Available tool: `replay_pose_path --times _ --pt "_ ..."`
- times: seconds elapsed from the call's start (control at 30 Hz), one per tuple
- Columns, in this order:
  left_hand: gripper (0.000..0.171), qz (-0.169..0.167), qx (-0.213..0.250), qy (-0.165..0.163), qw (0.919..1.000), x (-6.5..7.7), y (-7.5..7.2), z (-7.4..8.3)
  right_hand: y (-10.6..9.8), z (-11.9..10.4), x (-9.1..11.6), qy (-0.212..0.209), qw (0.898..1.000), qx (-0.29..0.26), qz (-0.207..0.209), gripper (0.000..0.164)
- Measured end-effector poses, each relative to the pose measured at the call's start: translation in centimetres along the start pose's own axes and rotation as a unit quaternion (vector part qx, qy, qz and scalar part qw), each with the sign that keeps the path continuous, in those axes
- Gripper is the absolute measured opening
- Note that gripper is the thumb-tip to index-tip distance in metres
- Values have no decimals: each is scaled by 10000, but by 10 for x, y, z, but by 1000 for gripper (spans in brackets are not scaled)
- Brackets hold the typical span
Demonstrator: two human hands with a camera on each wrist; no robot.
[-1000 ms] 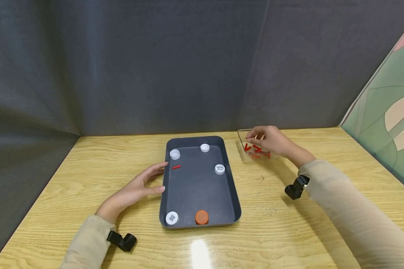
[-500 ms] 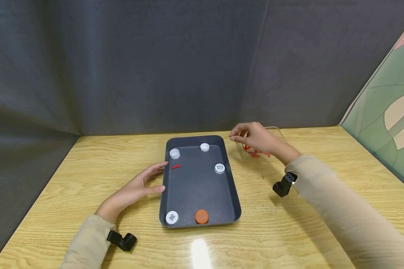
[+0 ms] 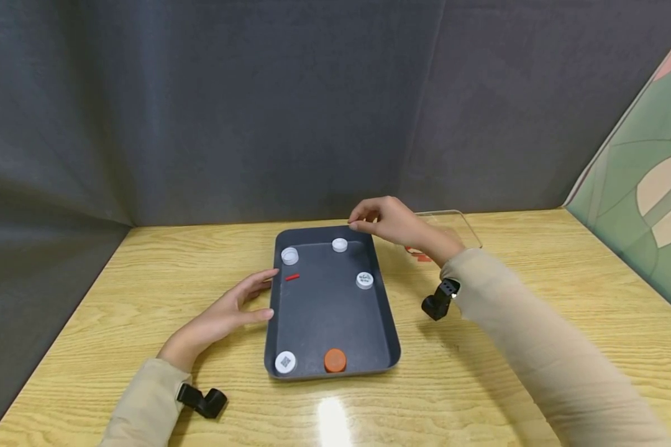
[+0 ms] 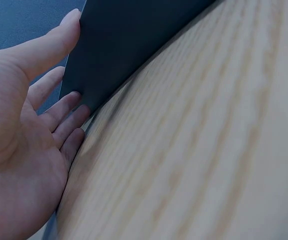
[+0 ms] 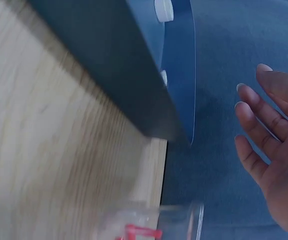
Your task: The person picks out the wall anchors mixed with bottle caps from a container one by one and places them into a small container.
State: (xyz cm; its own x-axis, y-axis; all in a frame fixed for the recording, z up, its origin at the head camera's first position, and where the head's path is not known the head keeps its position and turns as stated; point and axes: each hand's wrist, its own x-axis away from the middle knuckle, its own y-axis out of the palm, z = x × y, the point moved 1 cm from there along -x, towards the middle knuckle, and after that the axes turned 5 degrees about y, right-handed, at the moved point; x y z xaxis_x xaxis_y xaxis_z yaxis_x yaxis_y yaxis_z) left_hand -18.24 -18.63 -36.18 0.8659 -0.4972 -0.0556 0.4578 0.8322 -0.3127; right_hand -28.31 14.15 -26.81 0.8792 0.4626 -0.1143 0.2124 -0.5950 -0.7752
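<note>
My left hand point(image 3: 232, 310) rests at the left side of a dark grey tray point(image 3: 335, 323), its fingertips and thumb against the wall, as the left wrist view also shows. Above the tray's far right corner is my right hand point(image 3: 388, 218), thumb and index finger pinching a small red stick point(image 3: 351, 221) that is mostly hidden by the fingertips. Another red stick point(image 3: 292, 277) lies in the tray. Around it in the tray are white caps, one point(image 3: 289, 256) at the far left and one point(image 3: 340, 245) at the far end, plus a printed white cap point(image 3: 365, 280) at the right.
Near the tray's front wall sit a white cap with a square pattern point(image 3: 285, 362) and an orange cap point(image 3: 335, 361). A clear box point(image 3: 464, 226) holding red sticks point(image 5: 142, 232) stands right of the tray, partly behind the right forearm. A dark curtain point(image 3: 291, 112) hangs behind the table.
My right hand has come out of the clear box and moved left to the tray's far right corner, fingers pinched. The left hand and the tray's contents have stayed put.
</note>
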Motion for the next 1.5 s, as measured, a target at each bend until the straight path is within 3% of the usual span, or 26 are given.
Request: replay_pose_path --times 0.93,1.5 --pt "73 -100 -52 -61 9999 1 0 3 54 -48 -34 -743 9934 -583 -650 17" --pt "73 -145 -24 -74 9999 1 0 4 83 -57 -40 -707 9907 -594 -1000 12"
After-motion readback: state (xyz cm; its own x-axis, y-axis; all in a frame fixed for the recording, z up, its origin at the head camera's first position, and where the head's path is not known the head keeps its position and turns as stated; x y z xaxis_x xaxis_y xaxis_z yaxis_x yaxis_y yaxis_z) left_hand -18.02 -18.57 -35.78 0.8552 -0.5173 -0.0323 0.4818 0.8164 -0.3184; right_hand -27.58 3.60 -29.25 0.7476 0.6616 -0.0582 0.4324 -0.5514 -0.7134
